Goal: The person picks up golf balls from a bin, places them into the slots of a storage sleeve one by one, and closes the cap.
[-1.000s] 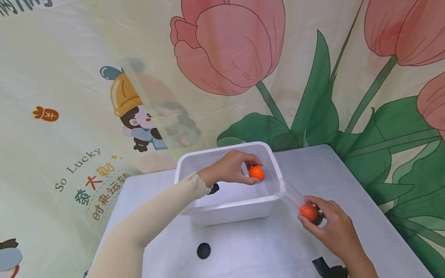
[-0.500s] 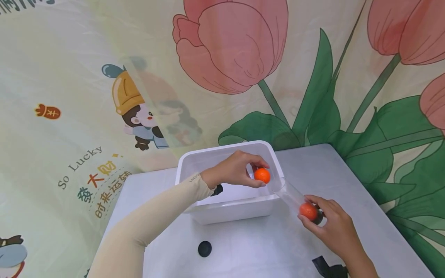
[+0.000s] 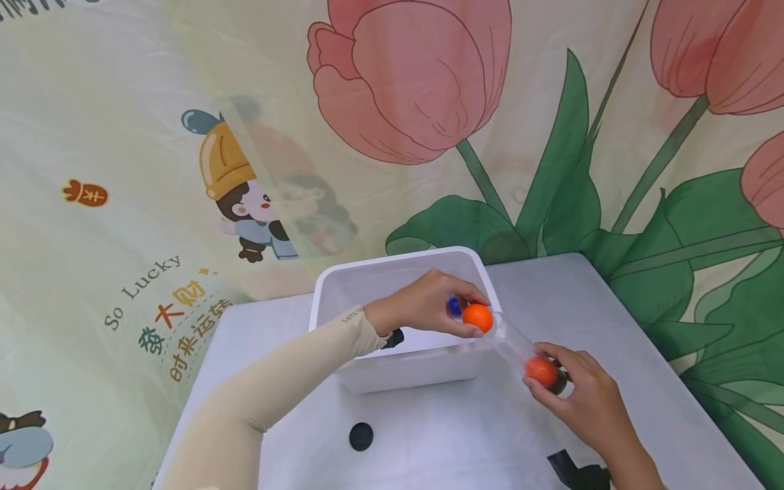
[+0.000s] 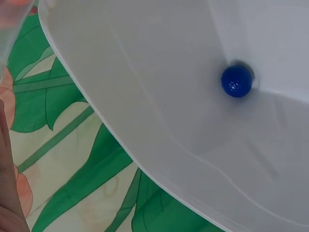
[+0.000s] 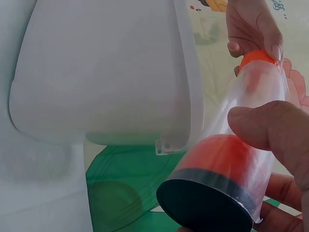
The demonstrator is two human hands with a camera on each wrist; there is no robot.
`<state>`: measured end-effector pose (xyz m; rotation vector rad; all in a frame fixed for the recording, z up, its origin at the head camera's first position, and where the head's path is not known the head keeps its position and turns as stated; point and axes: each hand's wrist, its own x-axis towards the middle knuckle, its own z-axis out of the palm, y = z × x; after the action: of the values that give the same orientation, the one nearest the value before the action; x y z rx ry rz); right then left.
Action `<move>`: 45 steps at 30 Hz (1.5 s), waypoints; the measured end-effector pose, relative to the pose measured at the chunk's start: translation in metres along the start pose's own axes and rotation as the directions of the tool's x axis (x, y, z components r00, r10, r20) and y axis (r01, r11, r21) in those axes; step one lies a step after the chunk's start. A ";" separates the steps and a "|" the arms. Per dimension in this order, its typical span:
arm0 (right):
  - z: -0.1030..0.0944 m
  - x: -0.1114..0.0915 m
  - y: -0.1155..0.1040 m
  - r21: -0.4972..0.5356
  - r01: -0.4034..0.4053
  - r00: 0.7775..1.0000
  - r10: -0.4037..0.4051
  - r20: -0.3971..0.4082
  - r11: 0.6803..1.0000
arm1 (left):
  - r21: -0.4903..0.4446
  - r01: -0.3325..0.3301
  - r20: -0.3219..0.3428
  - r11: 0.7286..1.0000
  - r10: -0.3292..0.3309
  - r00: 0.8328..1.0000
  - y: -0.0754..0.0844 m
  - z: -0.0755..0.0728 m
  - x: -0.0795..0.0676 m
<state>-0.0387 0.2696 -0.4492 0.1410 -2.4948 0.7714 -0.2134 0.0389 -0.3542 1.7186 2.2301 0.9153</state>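
Observation:
My left hand [image 3: 436, 303] pinches an orange ball [image 3: 478, 318] at the mouth of a clear plastic tube [image 3: 511, 344], over the right rim of a white bin [image 3: 404, 381]. In the right wrist view the orange ball [image 5: 258, 57] sits right at the tube's far end. My right hand [image 3: 578, 391] grips the lower end of the tube, which is tilted up toward the left hand. Another orange ball [image 3: 542, 371] lies inside that end, against a black cap [image 5: 205, 205]. A blue ball [image 4: 237, 80] rests in a corner of the bin.
A loose black round cap [image 3: 361, 436] lies on the white table [image 3: 306, 469] in front of the bin. A black strap-like thing [image 3: 578, 471] is at the front right. Behind the table hangs a cloth [image 3: 153, 82] printed with tulips.
My left hand has moved right with the orange ball, from over the bin to the tube's mouth. The blue ball has come into sight behind its fingers. The right hand has barely moved.

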 end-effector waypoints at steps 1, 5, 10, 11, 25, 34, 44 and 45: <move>0.000 0.000 0.000 -0.001 0.000 1.000 0.000 0.000 1.000 | -0.002 -0.006 0.001 1.000 0.006 1.000 0.000 0.001 0.001; 0.002 0.000 -0.002 -0.006 0.004 1.000 -0.004 -0.009 1.000 | -0.025 -0.022 0.006 0.999 0.022 1.000 0.001 0.005 0.004; 0.004 -0.002 -0.001 -0.001 0.019 0.999 -0.019 -0.031 1.000 | -0.050 -0.041 0.003 0.998 0.042 0.999 0.001 0.007 0.006; 0.004 -0.002 0.000 0.000 0.023 0.999 -0.023 -0.032 1.000 | -0.051 -0.046 0.000 0.998 0.046 0.999 0.001 0.007 0.006; 0.007 -0.006 0.006 0.010 0.007 1.000 -0.006 -0.029 1.000 | -0.115 0.040 -0.027 0.993 -0.044 0.999 -0.019 0.006 0.003; 0.006 -0.007 0.009 0.007 0.003 0.999 -0.002 -0.036 1.000 | -0.153 0.127 -0.087 0.980 -0.141 0.986 -0.050 0.006 -0.001; 0.006 -0.008 0.011 0.008 -0.003 0.999 0.003 -0.037 1.000 | -0.237 0.226 -0.091 0.945 -0.253 0.963 -0.080 0.012 -0.001; 0.006 -0.008 0.011 0.009 -0.006 0.999 0.006 -0.036 1.000 | -0.240 0.232 -0.087 0.943 -0.259 0.962 -0.084 0.014 -0.001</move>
<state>-0.0374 0.2746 -0.4631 0.1215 -2.4591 0.7806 -0.2742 0.0315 -0.4128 1.2835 2.2427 1.1829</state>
